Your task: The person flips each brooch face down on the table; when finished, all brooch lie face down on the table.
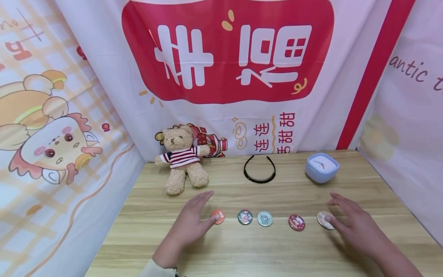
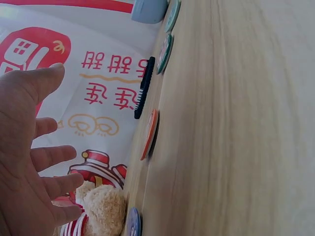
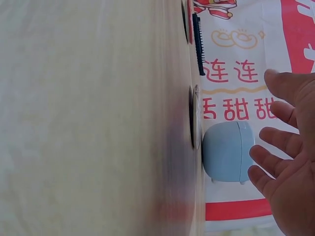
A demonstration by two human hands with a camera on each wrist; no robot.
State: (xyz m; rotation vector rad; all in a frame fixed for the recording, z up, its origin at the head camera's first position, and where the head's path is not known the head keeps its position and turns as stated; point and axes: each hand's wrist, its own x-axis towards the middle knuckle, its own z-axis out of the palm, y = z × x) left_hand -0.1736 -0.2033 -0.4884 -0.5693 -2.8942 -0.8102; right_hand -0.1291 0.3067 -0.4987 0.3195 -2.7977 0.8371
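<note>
Several round badges lie in a loose row on the wooden table. My left hand [image 1: 189, 224] hovers with fingers spread beside the orange badge [image 1: 219, 214], apart from it. A blue badge [image 2: 134, 223], visible in the left wrist view, is hidden behind that hand in the head view. Toward the middle lie a dark teal badge [image 1: 245, 217], a mint-green badge [image 1: 265, 218] and a red badge [image 1: 296, 222]. My right hand [image 1: 361, 229], fingers loosely extended, hangs above the cream badge [image 1: 323, 220]; its thumb overlaps the badge in the head view. Both hands hold nothing.
A teddy bear [image 1: 183, 159] in a striped top sits at the back left against the printed cloth [image 1: 228, 115]. A black toothed headband [image 1: 259, 180] lies at the back middle. Farther right stands a light-blue clock [image 1: 322, 168]. Cloth walls border the wooden table [image 1: 263, 254].
</note>
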